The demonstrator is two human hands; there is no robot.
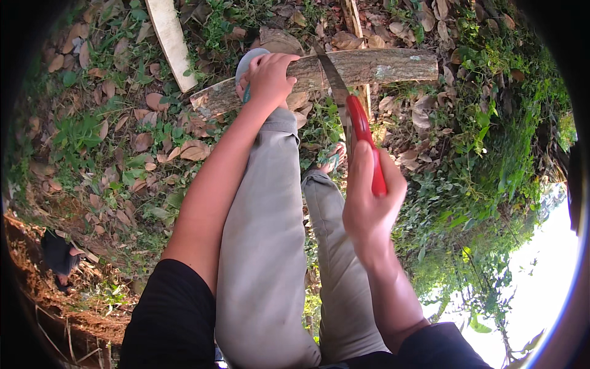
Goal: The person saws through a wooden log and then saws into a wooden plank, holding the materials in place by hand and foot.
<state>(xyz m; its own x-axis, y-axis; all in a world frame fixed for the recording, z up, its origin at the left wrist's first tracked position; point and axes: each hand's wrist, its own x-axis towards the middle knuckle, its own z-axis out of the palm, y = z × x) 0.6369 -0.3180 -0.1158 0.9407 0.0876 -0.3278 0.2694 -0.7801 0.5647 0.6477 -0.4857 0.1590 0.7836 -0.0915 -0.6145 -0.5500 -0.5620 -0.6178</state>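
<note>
Head view
Log: a bark-covered log (344, 71) is seen lying crosswise over leaf-strewn ground (123, 141), raised at knee height in front of the person; all places below are given from it.
Left hand: the left hand (270, 77) is laid on top of the log, toward its left end, fingers (284, 60) curled over the bark and pressed down on it.
Foot: a grey sandal (249, 64) is partly seen behind that hand, apparently set against the log; the contact itself is hidden.
Saw: a handsaw with a red handle (365, 144) is held below the log, its dark blade (333, 77) crossing the log near the middle, just right of the left hand.
Right hand: the right hand (372, 197) is closed around the red handle, fingers wrapped tight, well below the log.
Other things: a pale plank (172, 40) lies above and left of the log; a thin stick (353, 24) lies behind it; a second sandalled foot (332, 157) rests on the ground below it.
Risk, blade: a skip out of the cut is judged possible, since the blade sits close to the left hand.
Risk, log: rolling is judged likely if downward pressure is eased, because the log is round.
Risk, binding: the blade could be pinched if the free right end sags.
</note>
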